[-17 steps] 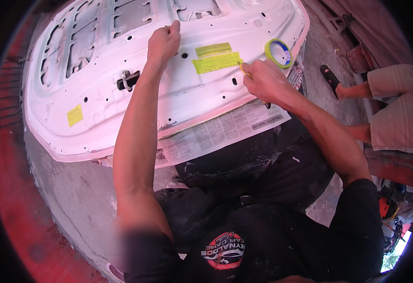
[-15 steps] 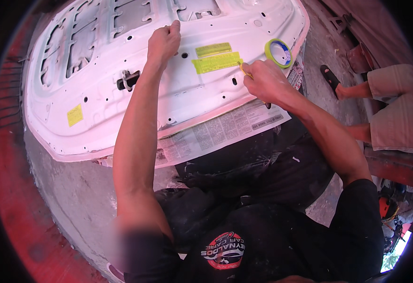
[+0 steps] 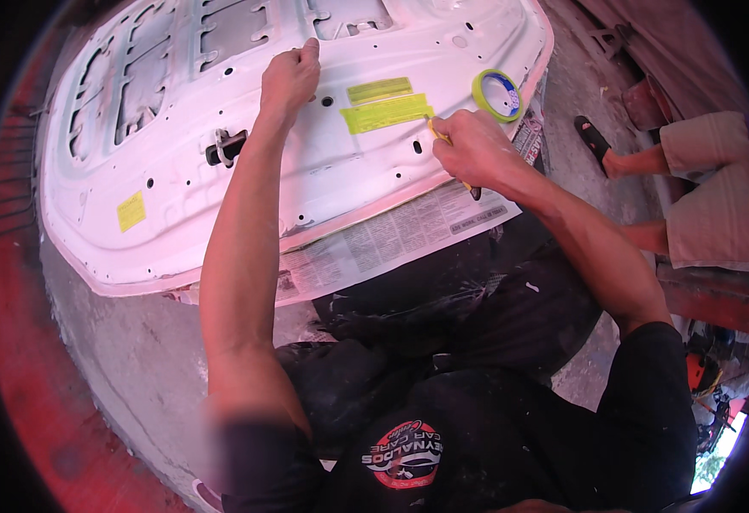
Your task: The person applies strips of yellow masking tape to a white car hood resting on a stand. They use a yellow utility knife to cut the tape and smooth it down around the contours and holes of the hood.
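A white car bonnet panel (image 3: 178, 214) lies underside up on the floor in front of me. My left hand (image 3: 290, 75) rests closed on the panel just left of two yellow-green tape strips (image 3: 383, 111). My right hand (image 3: 468, 147) grips a thin yellow tool (image 3: 436, 130) whose tip touches the right end of the lower strip. A roll of yellow-green masking tape (image 3: 497, 93) sits on the panel right of that hand. A small yellow label (image 3: 131, 211) is stuck on the panel's left part.
Newspaper sheets (image 3: 391, 235) stick out from under the panel's near edge. Another person's bare legs and a black sandal (image 3: 592, 137) are at the right on the concrete floor (image 3: 126, 359). A black latch (image 3: 225, 147) stands on the panel.
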`<state>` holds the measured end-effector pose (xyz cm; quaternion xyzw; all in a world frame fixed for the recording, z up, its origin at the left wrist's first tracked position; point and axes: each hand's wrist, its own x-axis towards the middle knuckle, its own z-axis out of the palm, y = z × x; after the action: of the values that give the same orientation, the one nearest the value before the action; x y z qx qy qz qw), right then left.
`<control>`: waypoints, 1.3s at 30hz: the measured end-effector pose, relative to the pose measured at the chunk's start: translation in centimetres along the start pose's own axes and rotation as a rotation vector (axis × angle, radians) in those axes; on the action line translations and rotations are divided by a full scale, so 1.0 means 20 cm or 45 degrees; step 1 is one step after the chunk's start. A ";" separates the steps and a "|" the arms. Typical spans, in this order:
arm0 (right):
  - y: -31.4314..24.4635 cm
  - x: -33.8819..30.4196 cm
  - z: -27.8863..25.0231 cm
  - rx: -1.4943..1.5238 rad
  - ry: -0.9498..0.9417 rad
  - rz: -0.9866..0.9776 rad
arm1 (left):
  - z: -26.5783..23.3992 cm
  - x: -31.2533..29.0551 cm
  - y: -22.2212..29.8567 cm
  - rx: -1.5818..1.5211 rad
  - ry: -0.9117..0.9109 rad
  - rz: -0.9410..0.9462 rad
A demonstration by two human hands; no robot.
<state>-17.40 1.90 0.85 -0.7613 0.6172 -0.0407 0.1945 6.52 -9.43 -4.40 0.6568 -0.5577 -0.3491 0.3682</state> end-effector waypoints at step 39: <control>0.40 -0.09 0.01 -0.025 0.301 -0.371 | 0.21 -0.17 0.21 0.356 -0.453 0.611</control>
<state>-25.14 2.29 -1.77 -0.8344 0.5194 -0.1516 0.1051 0.36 -6.92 -2.64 0.4796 -0.7946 -0.2819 0.2431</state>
